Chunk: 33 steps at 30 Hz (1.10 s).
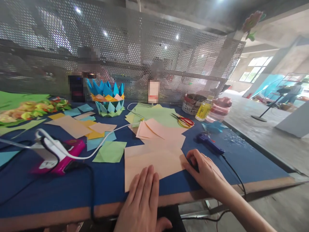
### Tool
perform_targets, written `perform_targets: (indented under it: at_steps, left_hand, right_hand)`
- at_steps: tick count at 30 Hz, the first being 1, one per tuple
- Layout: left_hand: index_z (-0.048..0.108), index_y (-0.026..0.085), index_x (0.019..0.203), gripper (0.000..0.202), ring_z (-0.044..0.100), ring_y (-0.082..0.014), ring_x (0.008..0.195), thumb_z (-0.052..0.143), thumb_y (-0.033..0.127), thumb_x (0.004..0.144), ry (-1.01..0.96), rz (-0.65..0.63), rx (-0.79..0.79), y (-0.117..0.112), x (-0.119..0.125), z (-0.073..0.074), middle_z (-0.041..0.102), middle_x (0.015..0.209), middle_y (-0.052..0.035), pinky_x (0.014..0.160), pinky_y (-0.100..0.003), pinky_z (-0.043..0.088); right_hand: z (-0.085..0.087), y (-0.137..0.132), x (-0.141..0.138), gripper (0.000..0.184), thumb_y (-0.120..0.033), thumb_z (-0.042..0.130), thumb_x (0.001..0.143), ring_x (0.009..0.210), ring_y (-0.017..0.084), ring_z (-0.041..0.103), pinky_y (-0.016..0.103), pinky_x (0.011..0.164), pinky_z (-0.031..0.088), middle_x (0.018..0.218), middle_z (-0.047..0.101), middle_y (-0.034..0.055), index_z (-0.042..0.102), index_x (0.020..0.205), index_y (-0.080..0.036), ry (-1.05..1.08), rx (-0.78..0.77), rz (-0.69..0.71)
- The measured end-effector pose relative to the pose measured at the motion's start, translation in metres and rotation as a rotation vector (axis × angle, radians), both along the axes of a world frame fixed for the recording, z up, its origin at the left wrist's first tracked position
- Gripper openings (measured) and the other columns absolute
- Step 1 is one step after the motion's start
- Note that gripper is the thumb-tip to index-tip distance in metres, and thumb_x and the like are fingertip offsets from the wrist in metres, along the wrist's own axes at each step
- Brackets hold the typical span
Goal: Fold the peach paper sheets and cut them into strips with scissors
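A peach sheet of paper [156, 161] lies on the blue tabletop close to the front edge, with a crease running across it. My left hand [142, 199] rests flat on its lower part, fingers straight and side by side, thumb out. At the sheet's right corner, my right hand [205, 169] has its thumb and curled forefinger closed on the paper's edge. More peach paper [166, 138] and a stack of pale green sheets [156, 112] lie just behind. A purple glue gun [210, 143] rests to the right of my right hand.
Red-and-yellow scissors [184, 121], a yellow-labelled bottle [204, 109] and a pink jug [219, 109] stand or lie at back right. A blue folded-paper basket [108, 98] is at back left. Left are a magenta power strip [74, 148], cables and a green square [111, 151].
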State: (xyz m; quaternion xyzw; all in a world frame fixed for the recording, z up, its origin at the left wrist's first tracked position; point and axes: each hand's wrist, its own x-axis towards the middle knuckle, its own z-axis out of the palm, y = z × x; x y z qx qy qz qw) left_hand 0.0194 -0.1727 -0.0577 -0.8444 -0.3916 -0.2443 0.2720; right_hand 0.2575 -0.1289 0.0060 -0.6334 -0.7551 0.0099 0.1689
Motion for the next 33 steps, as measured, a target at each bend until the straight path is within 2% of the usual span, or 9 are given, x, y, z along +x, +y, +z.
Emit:
perform_targets:
  at_steps: [10,15,24,27,30,32,33]
  left_hand:
    - [0.035,-0.003,0.136,0.094,0.044,-0.0348,0.125,0.036,0.072,0.079,0.104,0.08,0.036,-0.014,-0.035,-0.008,0.05,0.132,-0.0257,0.104,-0.042,0.03]
    - [0.029,-0.002,0.139,0.096,0.043,-0.0333,0.127,0.034,0.072,0.079,0.093,0.115,0.037,-0.02,-0.05,-0.013,0.049,0.134,-0.0242,0.103,-0.041,0.032]
    - [0.028,0.005,0.142,0.087,0.046,-0.031,0.125,0.032,0.068,0.083,0.051,0.118,0.019,-0.021,-0.057,-0.02,0.053,0.132,-0.0191,0.099,-0.04,0.037]
    - [0.029,0.006,0.141,0.087,0.048,-0.0305,0.123,0.032,0.069,0.082,0.067,0.124,0.06,-0.02,-0.057,-0.021,0.054,0.131,-0.019,0.099,-0.039,0.038]
    - [0.032,0.008,0.14,0.085,0.049,-0.0304,0.121,0.033,0.07,0.081,0.083,0.139,0.09,-0.018,-0.055,-0.022,0.055,0.13,-0.0191,0.099,-0.041,0.038]
    - [0.033,0.009,0.139,0.084,0.051,-0.0306,0.12,0.033,0.07,0.081,0.093,0.147,0.097,-0.017,-0.054,-0.023,0.055,0.13,-0.0194,0.1,-0.042,0.037]
    - [0.033,0.009,0.139,0.083,0.051,-0.0308,0.119,0.033,0.069,0.082,0.095,0.147,0.101,-0.016,-0.054,-0.024,0.055,0.129,-0.0198,0.1,-0.043,0.036]
  right_hand:
    - [-0.003,0.001,0.007,0.017,-0.038,0.052,0.084,0.062,0.016,0.055,0.026,0.058,0.039,0.069,0.055,-0.0019,0.051,0.091,-0.023,0.017,0.053,-0.01]
    - [-0.006,0.002,0.009,0.019,-0.04,0.05,0.086,0.065,0.016,0.055,0.027,0.06,0.04,0.072,0.055,-0.0008,0.05,0.092,-0.022,0.019,0.034,-0.007]
    - [-0.003,0.001,0.011,0.009,-0.026,0.047,0.084,0.065,0.017,0.055,0.029,0.062,0.043,0.071,0.057,-0.0008,0.05,0.092,-0.023,0.061,0.039,0.021]
    - [-0.002,-0.002,0.007,0.008,-0.022,0.047,0.084,0.075,0.02,0.059,0.034,0.069,0.046,0.084,0.062,0.0041,0.051,0.092,-0.022,0.024,0.121,0.007]
    - [0.002,-0.011,-0.012,0.02,-0.016,0.045,0.085,0.094,0.027,0.059,0.043,0.08,0.044,0.105,0.063,0.0106,0.056,0.1,-0.021,-0.073,0.274,0.04]
    - [0.003,-0.02,-0.032,0.032,-0.011,0.039,0.088,0.11,0.025,0.055,0.043,0.093,0.041,0.121,0.059,0.0109,0.055,0.115,-0.021,-0.071,0.254,0.233]
    - [0.003,-0.024,-0.043,0.035,-0.014,0.04,0.09,0.117,0.024,0.052,0.041,0.098,0.039,0.128,0.056,0.0109,0.052,0.122,-0.019,-0.057,0.211,0.324]
